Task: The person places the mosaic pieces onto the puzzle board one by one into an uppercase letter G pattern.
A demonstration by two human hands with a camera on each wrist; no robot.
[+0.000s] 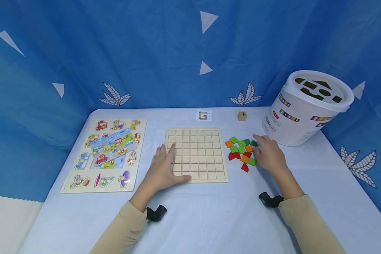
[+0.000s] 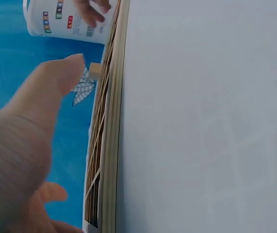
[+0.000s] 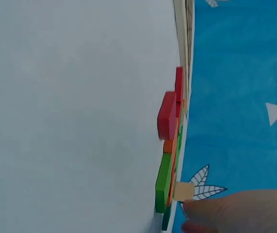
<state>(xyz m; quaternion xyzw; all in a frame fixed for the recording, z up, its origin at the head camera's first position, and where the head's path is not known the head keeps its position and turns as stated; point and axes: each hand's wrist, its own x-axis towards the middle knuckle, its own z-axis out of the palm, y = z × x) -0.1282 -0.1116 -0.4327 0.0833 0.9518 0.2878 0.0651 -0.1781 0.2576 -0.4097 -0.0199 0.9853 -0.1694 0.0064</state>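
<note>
The left hand [image 1: 163, 168] is lying flat, fingers straight, on the near-left corner of the pale wooden grid board with square cells [image 1: 197, 154], pressing it against the light blue tablecloth [image 1: 209, 215]. The right hand [image 1: 268, 153] is resting at the right edge of the cluster of flat green, orange and red wooden pieces [image 1: 242, 151], which is lying just right of the board. Its fingers are relaxed and are touching the nearest pieces; whether any piece is being pinched cannot be told.

For a clean pick, one outer piece should be taken by its edges, without dragging its neighbours, while the left palm is holding the board steady.

A white plastic shape-sorter bucket [image 1: 301, 109] is standing behind the right hand; a small wooden cube [image 1: 242, 115], a letter card [image 1: 204, 115] and a vehicle peg puzzle [image 1: 108, 153] are lying well apart.
</note>
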